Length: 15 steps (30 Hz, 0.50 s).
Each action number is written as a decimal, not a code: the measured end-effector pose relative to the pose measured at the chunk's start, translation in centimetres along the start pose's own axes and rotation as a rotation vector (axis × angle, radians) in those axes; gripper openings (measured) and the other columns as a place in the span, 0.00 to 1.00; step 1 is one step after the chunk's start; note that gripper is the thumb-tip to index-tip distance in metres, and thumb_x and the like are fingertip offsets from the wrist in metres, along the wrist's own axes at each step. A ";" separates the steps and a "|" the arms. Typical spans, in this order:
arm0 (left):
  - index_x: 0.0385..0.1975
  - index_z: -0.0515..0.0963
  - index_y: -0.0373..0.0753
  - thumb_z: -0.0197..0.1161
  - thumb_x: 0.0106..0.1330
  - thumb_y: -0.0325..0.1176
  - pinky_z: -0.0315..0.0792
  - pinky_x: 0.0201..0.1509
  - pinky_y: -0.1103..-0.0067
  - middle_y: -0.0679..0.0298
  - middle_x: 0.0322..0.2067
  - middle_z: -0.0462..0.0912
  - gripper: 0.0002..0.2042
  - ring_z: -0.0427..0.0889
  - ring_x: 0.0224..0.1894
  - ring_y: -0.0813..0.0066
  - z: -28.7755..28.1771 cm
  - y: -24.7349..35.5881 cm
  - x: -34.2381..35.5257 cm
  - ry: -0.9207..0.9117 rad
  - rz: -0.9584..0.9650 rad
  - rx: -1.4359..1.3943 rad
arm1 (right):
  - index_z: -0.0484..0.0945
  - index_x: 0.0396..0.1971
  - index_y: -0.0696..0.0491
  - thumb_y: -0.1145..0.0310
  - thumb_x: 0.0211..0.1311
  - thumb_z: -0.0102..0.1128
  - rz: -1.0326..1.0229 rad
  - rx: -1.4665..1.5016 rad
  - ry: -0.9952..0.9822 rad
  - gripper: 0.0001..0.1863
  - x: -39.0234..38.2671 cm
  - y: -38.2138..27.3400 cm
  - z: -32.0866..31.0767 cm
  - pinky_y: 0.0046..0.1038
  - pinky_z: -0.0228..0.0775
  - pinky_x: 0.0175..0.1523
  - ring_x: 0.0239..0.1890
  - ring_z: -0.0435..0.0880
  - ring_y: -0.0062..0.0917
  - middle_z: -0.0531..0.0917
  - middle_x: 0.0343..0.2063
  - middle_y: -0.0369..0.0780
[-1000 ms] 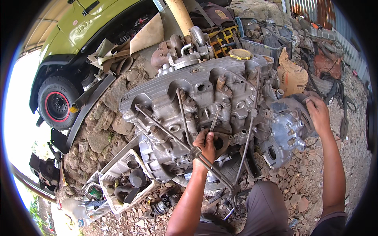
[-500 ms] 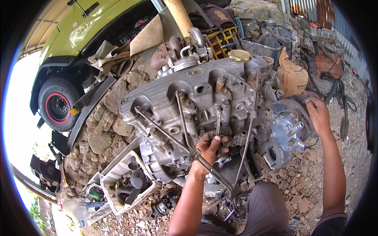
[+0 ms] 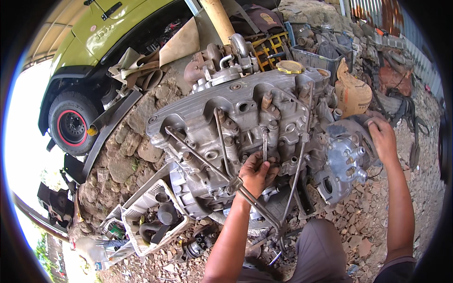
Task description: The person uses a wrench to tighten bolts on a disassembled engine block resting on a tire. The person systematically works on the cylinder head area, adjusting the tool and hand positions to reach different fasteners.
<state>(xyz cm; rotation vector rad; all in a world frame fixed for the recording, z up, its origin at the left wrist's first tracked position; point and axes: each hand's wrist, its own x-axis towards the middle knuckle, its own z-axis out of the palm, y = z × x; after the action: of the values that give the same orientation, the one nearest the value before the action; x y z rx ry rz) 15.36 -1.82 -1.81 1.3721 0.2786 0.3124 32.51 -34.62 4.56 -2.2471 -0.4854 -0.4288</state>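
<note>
A large grey engine (image 3: 245, 122) rests on stony ground with several thin metal pipes running down across its front. My left hand (image 3: 256, 172) is curled around the lower end of one short upright pipe (image 3: 264, 145) near the engine's middle. My right hand (image 3: 383, 137) rests on the rim of the round end housing (image 3: 343, 162) at the engine's right side. A yellow cap (image 3: 289, 66) sits on the engine's top.
A yellow-green vehicle (image 3: 94, 61) with a red-rimmed wheel (image 3: 72, 126) stands at the upper left. A white plastic basket (image 3: 152, 217) of parts lies at the lower left. Crates and scrap (image 3: 306, 45) pile behind the engine. Loose stones cover the ground.
My left hand has shifted slightly on the short pipe and closed more firmly around it. My right hand stays on the housing.
</note>
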 end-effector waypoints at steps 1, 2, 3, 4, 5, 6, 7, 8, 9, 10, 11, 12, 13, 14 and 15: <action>0.52 0.72 0.35 0.57 0.70 0.32 0.79 0.38 0.82 0.63 0.43 0.83 0.14 0.85 0.37 0.76 0.2 0.1 -0.1 0.004 -0.013 -0.020 | 0.79 0.36 0.63 0.64 0.64 0.49 0.003 0.018 -0.004 0.16 -0.1 -0.1 0.0 0.32 0.63 0.60 0.56 0.76 0.42 0.79 0.51 0.49; 0.52 0.72 0.35 0.57 0.70 0.32 0.79 0.38 0.83 0.63 0.42 0.82 0.14 0.85 0.37 0.77 0.3 0.3 -0.5 0.007 -0.026 -0.040 | 0.79 0.36 0.63 0.64 0.64 0.49 0.006 0.037 -0.009 0.16 -0.1 -0.1 0.0 0.32 0.63 0.60 0.57 0.75 0.42 0.79 0.51 0.49; 0.52 0.72 0.34 0.57 0.70 0.32 0.79 0.37 0.83 0.63 0.42 0.82 0.14 0.84 0.36 0.77 0.5 0.6 -0.7 0.011 -0.039 -0.060 | 0.80 0.36 0.63 0.64 0.64 0.49 0.004 0.028 -0.004 0.16 0.0 -0.1 -0.1 0.32 0.63 0.60 0.57 0.75 0.42 0.79 0.51 0.49; 0.53 0.72 0.34 0.57 0.71 0.32 0.78 0.37 0.83 0.63 0.41 0.83 0.14 0.84 0.36 0.77 0.6 1.0 -0.9 0.004 -0.065 -0.052 | 0.80 0.36 0.63 0.65 0.64 0.49 0.003 0.017 -0.004 0.16 0.0 0.0 0.0 0.32 0.63 0.61 0.57 0.75 0.42 0.79 0.51 0.49; 0.53 0.72 0.34 0.56 0.71 0.32 0.78 0.37 0.83 0.63 0.40 0.83 0.14 0.84 0.37 0.78 0.8 1.6 -1.0 -0.002 -0.092 -0.043 | 0.80 0.36 0.63 0.65 0.64 0.49 0.002 0.006 -0.005 0.16 0.1 0.0 0.0 0.32 0.63 0.61 0.57 0.75 0.41 0.79 0.51 0.49; 0.54 0.72 0.34 0.56 0.71 0.32 0.78 0.37 0.83 0.64 0.39 0.83 0.15 0.84 0.37 0.79 0.8 1.9 -1.1 -0.009 -0.118 -0.034 | 0.80 0.36 0.63 0.65 0.64 0.49 0.014 0.007 -0.012 0.16 0.1 0.1 0.0 0.32 0.63 0.61 0.57 0.75 0.41 0.79 0.51 0.49; 0.53 0.73 0.34 0.55 0.71 0.32 0.77 0.37 0.84 0.64 0.38 0.83 0.14 0.84 0.37 0.79 0.5 1.8 -0.9 -0.025 -0.105 0.020 | 0.80 0.36 0.63 0.65 0.64 0.49 0.025 0.008 -0.020 0.16 0.1 0.1 -0.2 0.32 0.63 0.61 0.57 0.75 0.41 0.79 0.51 0.49; 0.53 0.73 0.34 0.55 0.72 0.32 0.76 0.36 0.84 0.65 0.37 0.83 0.14 0.84 0.37 0.80 0.0 1.6 -0.6 -0.041 -0.091 0.075 | 0.79 0.36 0.63 0.65 0.64 0.49 0.037 0.008 -0.028 0.16 0.0 0.1 -0.2 0.32 0.63 0.61 0.57 0.75 0.41 0.79 0.51 0.49; 0.52 0.74 0.34 0.54 0.72 0.32 0.76 0.36 0.84 0.66 0.36 0.83 0.14 0.84 0.37 0.80 -0.3 1.5 -0.6 -0.051 -0.076 0.129 | 0.79 0.36 0.63 0.65 0.64 0.49 0.034 0.006 -0.029 0.16 0.1 0.1 -0.1 0.32 0.63 0.61 0.57 0.75 0.41 0.79 0.51 0.49; 0.51 0.75 0.34 0.55 0.72 0.32 0.75 0.36 0.83 0.65 0.36 0.83 0.13 0.84 0.36 0.79 -0.3 1.7 -0.7 -0.010 -0.046 0.191 | 0.79 0.36 0.63 0.65 0.64 0.49 0.031 0.002 -0.028 0.16 0.1 0.2 -0.1 0.32 0.63 0.61 0.57 0.75 0.41 0.79 0.51 0.49; 0.50 0.75 0.34 0.55 0.72 0.33 0.75 0.36 0.81 0.64 0.35 0.84 0.13 0.83 0.36 0.78 -0.3 1.9 -0.9 0.032 -0.016 0.254 | 0.79 0.36 0.63 0.65 0.64 0.49 0.028 -0.001 -0.026 0.16 0.2 0.3 -0.1 0.32 0.63 0.61 0.57 0.75 0.41 0.79 0.51 0.49; 0.49 0.76 0.34 0.55 0.71 0.33 0.75 0.36 0.80 0.63 0.35 0.84 0.12 0.83 0.36 0.77 -0.3 2.1 -1.0 0.074 0.014 0.316 | 0.79 0.36 0.63 0.65 0.64 0.49 0.022 0.003 -0.022 0.16 0.2 0.3 -0.1 0.33 0.62 0.61 0.57 0.75 0.41 0.79 0.51 0.49; 0.49 0.77 0.36 0.55 0.71 0.32 0.75 0.35 0.76 0.61 0.34 0.84 0.12 0.83 0.33 0.72 -0.8 2.3 -1.1 0.148 0.164 0.562 | 0.79 0.36 0.63 0.65 0.64 0.49 0.017 0.008 -0.017 0.16 0.1 0.2 0.0 0.33 0.62 0.61 0.57 0.75 0.41 0.79 0.52 0.49; 0.48 0.77 0.39 0.54 0.70 0.32 0.75 0.34 0.73 0.58 0.33 0.84 0.11 0.83 0.30 0.66 -1.6 2.6 -1.1 0.222 0.315 0.808 | 0.79 0.36 0.63 0.65 0.64 0.49 0.012 0.014 -0.013 0.16 0.0 0.2 0.0 0.33 0.62 0.61 0.58 0.75 0.41 0.79 0.52 0.49; 0.48 0.78 0.42 0.54 0.69 0.32 0.76 0.33 0.69 0.56 0.32 0.84 0.11 0.82 0.28 0.61 -2.3 2.9 -1.2 0.297 0.468 1.053 | 0.79 0.36 0.63 0.65 0.64 0.49 0.019 0.007 -0.024 0.16 0.1 0.1 -0.1 0.33 0.62 0.61 0.57 0.75 0.41 0.79 0.52 0.49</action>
<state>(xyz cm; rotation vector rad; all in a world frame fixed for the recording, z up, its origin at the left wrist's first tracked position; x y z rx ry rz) 13.20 0.33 0.67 2.4412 0.3883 0.8365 32.59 -34.72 4.61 -2.2502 -0.4764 -0.3901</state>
